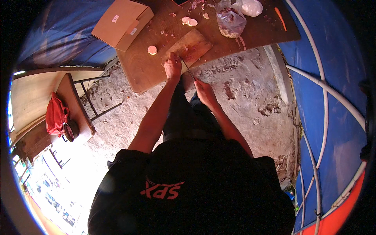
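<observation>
At the near edge of the wooden table, a worn wooden cutting board lies at a slant, with reddish stains and small bits on it. My left hand rests on the board's near left end, fingers curled and pressed down; anything beneath them is hidden. My right hand is closed round the handle of a knife. Its thin blade points up and left, the tip close beside my left fingers. Left of the board lies a pale round piece. Beyond it are several pale slices, overlapping.
A cardboard box stands at the table's left. Clear plastic bags with reddish contents sit at the far right, near a slim orange object. Purplish scraps dot the tabletop. Left is a bench with a red bag; right, blue tarp on pipes.
</observation>
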A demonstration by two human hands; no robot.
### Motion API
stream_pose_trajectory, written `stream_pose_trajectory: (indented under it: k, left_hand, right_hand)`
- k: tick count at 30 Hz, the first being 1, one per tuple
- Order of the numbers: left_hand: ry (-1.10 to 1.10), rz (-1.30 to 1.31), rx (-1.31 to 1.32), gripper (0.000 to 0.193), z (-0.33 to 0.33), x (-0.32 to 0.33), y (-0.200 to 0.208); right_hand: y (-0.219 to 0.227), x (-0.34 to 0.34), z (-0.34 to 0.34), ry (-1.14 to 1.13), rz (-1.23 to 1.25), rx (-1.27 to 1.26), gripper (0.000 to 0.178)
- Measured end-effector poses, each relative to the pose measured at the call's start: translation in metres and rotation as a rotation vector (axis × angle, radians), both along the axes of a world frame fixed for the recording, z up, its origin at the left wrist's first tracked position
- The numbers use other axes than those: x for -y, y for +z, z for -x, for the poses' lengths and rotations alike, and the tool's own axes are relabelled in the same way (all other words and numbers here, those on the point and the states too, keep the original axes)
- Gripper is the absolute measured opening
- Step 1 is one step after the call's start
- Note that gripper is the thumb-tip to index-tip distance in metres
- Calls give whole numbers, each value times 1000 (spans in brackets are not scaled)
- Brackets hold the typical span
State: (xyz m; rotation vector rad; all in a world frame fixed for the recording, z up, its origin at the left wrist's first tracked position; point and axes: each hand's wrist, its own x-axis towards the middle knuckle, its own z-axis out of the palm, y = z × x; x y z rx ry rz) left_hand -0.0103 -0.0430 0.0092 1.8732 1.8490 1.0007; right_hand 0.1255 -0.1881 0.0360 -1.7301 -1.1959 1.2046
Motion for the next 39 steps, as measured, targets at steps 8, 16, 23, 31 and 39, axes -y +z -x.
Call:
stream_pose_trajectory:
  k: [8, 16, 23, 31, 39]
  left_hand:
    - [-37, -33, 19, 15, 3, -7, -6]
    - [-60, -43, 14, 14, 5, -7, -8]
    - [-66, 4, 5, 19, 7, -10, -8]
    - [-40, -35, 10, 18, 6, -8, -7]
    - [-54, -37, -58, 15, 6, -8, -9]
  right_hand:
    - [10, -13, 6, 14, 186, -167, 47]
    - [20, -3, -1, 31, 232, -181, 47]
    - [-6, -9, 5, 26, 105, -83, 48]
    - [1, -2, 3, 6, 95, -85, 47]
    - [16, -1, 1, 27, 172, -163, 45]
